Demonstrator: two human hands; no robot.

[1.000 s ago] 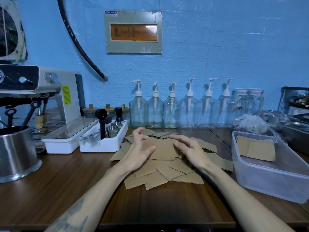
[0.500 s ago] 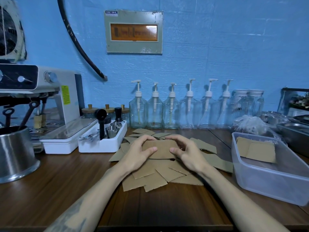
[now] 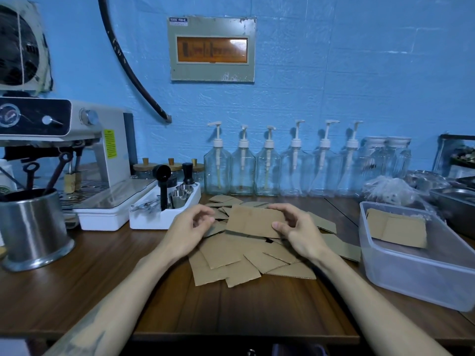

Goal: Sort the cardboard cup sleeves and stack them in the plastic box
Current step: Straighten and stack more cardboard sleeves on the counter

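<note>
With the right hand [image 3: 299, 233] pinching 1 cardboard sleeve [image 3: 253, 220], long axis left-right, and the left hand [image 3: 191, 227] seemingly loosely curled, holding nothing, we judge the plastic box [image 3: 421, 273] nearer our right.

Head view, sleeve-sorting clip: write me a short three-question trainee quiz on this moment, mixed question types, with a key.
1. True or false: the plastic box already has cardboard sleeves in it.
2. Which hand has a grip on the lifted sleeve? A) left hand B) right hand C) neither
3. Fill in: the loose sleeve pile lies on the wooden ____, in front of the row of pump bottles.

Key:
1. True; flat sleeves lie at the box's far end.
2. B; the thumb and fingers pinch its right edge, while the left hand's curled fingers sit beside its left edge, and contact there is unclear.
3. Counter.
</note>
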